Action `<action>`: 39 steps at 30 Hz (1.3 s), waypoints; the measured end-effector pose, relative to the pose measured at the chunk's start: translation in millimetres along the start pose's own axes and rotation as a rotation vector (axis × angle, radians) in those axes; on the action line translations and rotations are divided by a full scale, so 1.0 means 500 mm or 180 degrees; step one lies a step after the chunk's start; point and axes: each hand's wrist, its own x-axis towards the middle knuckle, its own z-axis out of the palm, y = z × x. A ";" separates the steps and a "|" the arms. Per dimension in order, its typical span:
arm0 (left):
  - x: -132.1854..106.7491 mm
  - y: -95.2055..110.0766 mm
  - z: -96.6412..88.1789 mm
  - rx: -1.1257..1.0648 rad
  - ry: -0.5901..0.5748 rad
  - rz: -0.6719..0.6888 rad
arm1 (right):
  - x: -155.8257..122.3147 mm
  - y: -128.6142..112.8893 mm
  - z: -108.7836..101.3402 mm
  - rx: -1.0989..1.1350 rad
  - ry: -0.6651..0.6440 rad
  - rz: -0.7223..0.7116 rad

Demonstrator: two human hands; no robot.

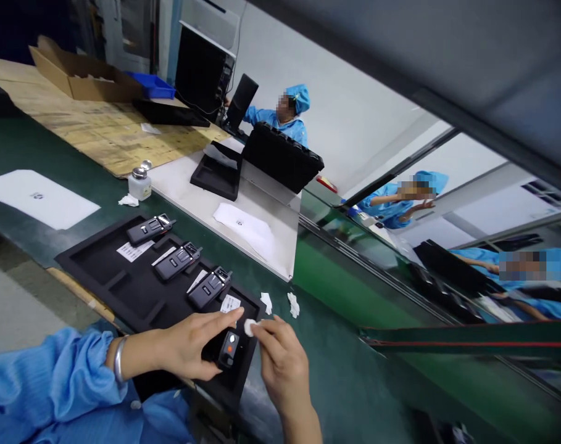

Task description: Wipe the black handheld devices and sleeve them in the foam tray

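My left hand (192,345) grips a small black handheld radio (228,350) with an orange side button, at the near end of a black foam tray (108,271). My right hand (280,357) pinches a small white wipe (251,326) and presses it against the top of that radio. Three more black radios (150,229) (178,260) (210,287) lie in a row in the tray, with white paper slips (134,250) beside them. My left wrist wears a silver bangle over a blue sleeve.
Used white wipes (280,303) lie on the green belt (326,345). A small white solvent bottle (140,182) stands behind the tray. Black trays (280,157), a cardboard box (83,77) and a blue bin (153,85) sit farther back. Three people in blue work beyond.
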 end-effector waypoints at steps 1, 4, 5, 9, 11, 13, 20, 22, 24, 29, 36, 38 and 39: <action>-0.003 -0.001 -0.002 0.0048 0.0011 -0.0014 | -0.016 0.008 0.000 0.0012 0.0125 0.0278; -0.011 -0.002 -0.006 0.0198 0.0036 0.0011 | -0.082 0.018 0.015 0.0209 0.0566 0.1056; -0.012 -0.002 -0.006 0.0217 0.0045 0.0023 | -0.106 0.017 0.026 0.0308 0.0697 0.1240; -0.011 -0.002 -0.005 0.0181 0.0073 0.0050 | -0.200 0.002 0.087 0.0669 0.1157 0.1990; -0.008 -0.002 -0.005 0.0141 0.0049 0.0027 | -0.238 -0.004 0.117 0.0770 0.1364 0.2429; -0.005 -0.001 -0.006 0.0111 0.0025 -0.0024 | -0.265 -0.008 0.140 0.0839 0.1537 0.2785; 0.002 0.004 -0.006 0.0132 0.0072 -0.0008 | -0.274 -0.011 0.161 0.0879 0.1741 0.2826; 0.002 0.004 -0.006 0.0153 0.0092 0.0039 | -0.270 -0.010 0.161 0.0824 0.1683 0.2719; 0.003 0.005 -0.006 0.0170 0.0083 0.0050 | -0.269 -0.010 0.161 0.0786 0.1662 0.2651; 0.005 0.009 -0.007 0.0194 -0.0002 -0.0054 | -0.269 -0.010 0.160 0.0748 0.1674 0.2550; 0.012 0.017 -0.005 0.0324 -0.0032 -0.0224 | -0.270 -0.008 0.159 0.0678 0.1637 0.2493; 0.031 0.021 0.002 0.0487 -0.0110 -0.0508 | -0.275 -0.008 0.164 0.0712 0.1598 0.2470; 0.045 0.022 0.008 0.0614 -0.0173 -0.0694 | -0.279 -0.008 0.168 0.0715 0.1623 0.2447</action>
